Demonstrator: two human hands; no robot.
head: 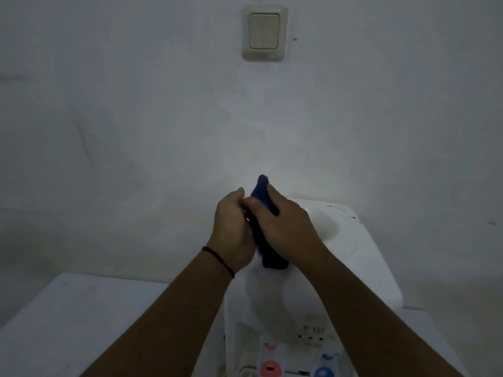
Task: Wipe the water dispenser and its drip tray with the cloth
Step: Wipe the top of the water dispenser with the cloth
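A dark blue cloth (263, 191) is held bunched between both hands above the top of the white water dispenser (362, 262). My left hand (231, 229) grips its left side; a thin dark band circles that wrist. My right hand (285, 224) closes over it from the right. The cloth's lower end (275, 261) hangs just above the dispenser's top surface. At the bottom of the view are the dispenser's red tap (270, 370) and blue tap (324, 372). The drip tray is out of sight.
A pale wall fills the upper view, with a beige light switch (264, 32) high up. A white flat surface (89, 317) lies left of the dispenser. The room is dim.
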